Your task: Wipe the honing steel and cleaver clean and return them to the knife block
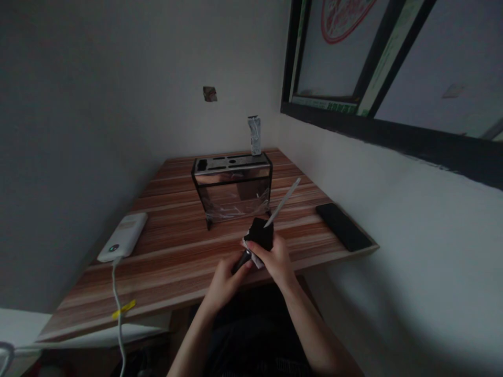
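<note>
My left hand (227, 278) is closed around the dark handle of a knife (283, 202), near the table's front edge. The long, narrow blade points up and to the right. My right hand (278, 260) grips a black pad (261, 233) with a whitish layer under it, wrapped around part of the blade. That part of the blade is hidden, while the tip end sticks out beyond the pad. Behind my hands stands a knife block (232, 195) with a slotted top, dark edges, a shiny front and loose clear film on it.
An upright grey piece in plastic wrap (255, 136) stands at the block's right end. A white power bank (124, 236) with a cable (116, 293) lies on the left of the wood-grain table (173, 246). A black phone (343, 226) lies by the right wall.
</note>
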Demonstrator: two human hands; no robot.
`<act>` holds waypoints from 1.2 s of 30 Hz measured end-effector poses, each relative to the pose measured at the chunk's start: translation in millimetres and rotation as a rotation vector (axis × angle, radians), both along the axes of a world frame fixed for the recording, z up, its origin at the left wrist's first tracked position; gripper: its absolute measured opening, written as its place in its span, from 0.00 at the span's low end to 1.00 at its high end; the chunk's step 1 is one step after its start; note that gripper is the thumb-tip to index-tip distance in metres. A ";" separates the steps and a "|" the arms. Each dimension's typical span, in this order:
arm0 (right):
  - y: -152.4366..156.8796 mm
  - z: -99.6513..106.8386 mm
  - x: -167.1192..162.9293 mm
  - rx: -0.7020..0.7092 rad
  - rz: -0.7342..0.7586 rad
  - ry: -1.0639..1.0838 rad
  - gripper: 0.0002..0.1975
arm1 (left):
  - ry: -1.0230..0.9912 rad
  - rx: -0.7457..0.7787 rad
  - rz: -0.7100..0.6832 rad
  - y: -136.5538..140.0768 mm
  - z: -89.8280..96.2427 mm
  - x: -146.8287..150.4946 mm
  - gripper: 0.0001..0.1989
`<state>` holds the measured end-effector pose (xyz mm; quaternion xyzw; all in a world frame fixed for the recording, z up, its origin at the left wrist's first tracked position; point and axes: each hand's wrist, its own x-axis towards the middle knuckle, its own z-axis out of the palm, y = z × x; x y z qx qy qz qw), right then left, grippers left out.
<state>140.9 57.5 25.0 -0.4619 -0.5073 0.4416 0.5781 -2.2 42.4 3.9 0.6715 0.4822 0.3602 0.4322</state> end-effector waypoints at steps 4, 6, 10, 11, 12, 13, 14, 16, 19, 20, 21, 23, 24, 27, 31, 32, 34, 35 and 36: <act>-1.9 -0.6 0.0 0.000 0.117 0.096 0.18 | -0.052 -0.047 -0.008 1.1 -0.5 -0.2 0.18; -2.0 -1.7 0.5 0.020 0.150 0.090 0.18 | -0.090 -0.068 0.001 2.4 -4.3 -0.6 0.18; -0.8 -2.8 0.5 0.047 0.193 0.074 0.17 | -0.147 -0.121 -0.010 3.5 -10.1 -1.6 0.19; -0.4 -2.8 0.3 0.040 0.194 0.077 0.17 | -0.157 -0.133 -0.018 3.3 -10.1 -1.8 0.18; 0.1 -2.7 0.0 0.031 0.186 0.075 0.18 | -0.164 -0.144 -0.026 3.1 -9.6 -1.9 0.18; 0.5 -2.6 -0.1 0.020 0.171 0.069 0.18 | -0.168 -0.151 -0.030 2.9 -8.7 -2.1 0.18; 1.0 -2.5 -0.1 0.013 0.148 0.058 0.18 | -0.167 -0.155 -0.033 2.8 -7.8 -2.1 0.18; 2.5 -2.5 0.8 0.010 0.086 0.032 0.18 | -0.151 -0.151 -0.036 2.9 -6.0 -2.2 0.18; 6.6 -2.8 4.6 0.017 0.001 0.044 0.17 | -0.128 -0.146 -0.051 3.9 -5.3 -2.2 0.19; 8.6 -2.7 6.7 0.015 -0.016 0.057 0.17 | -0.126 -0.149 -0.062 4.2 -5.4 -2.3 0.20; 11.0 -2.2 9.3 0.011 -0.027 0.080 0.16 | -0.126 -0.152 -0.073 4.5 -5.4 -2.3 0.20; 16.3 0.8 16.1 0.004 -0.027 0.152 0.16 | -0.114 -0.150 -0.088 4.6 -5.1 -2.7 0.21; 19.2 3.3 20.3 0.003 -0.024 0.200 0.16 | -0.099 -0.145 -0.092 4.5 -4.6 -3.0 0.21; 27.8 14.4 36.6 0.014 -0.032 0.310 0.15 | -0.046 -0.128 -0.107 3.9 -2.7 -3.8 0.21; 38.9 27.8 61.8 0.077 -0.115 0.321 0.14 | 0.001 -0.098 -0.130 2.8 -0.4 -3.7 0.21; 41.5 30.0 67.4 0.099 -0.146 0.328 0.14 | 0.014 -0.090 -0.131 2.5 0.2 -3.4 0.21; 46.6 33.3 76.7 0.149 -0.209 0.368 0.14 | 0.032 -0.082 -0.134 1.7 1.9 -2.8 0.21; 48.8 34.7 80.2 0.176 -0.235 0.393 0.14 | 0.036 -0.084 -0.139 1.2 3.0 -2.5 0.21; 50.9 36.0 83.1 0.203 -0.258 0.422 0.14 | 0.037 -0.089 -0.145 0.8 4.3 -2.3 0.21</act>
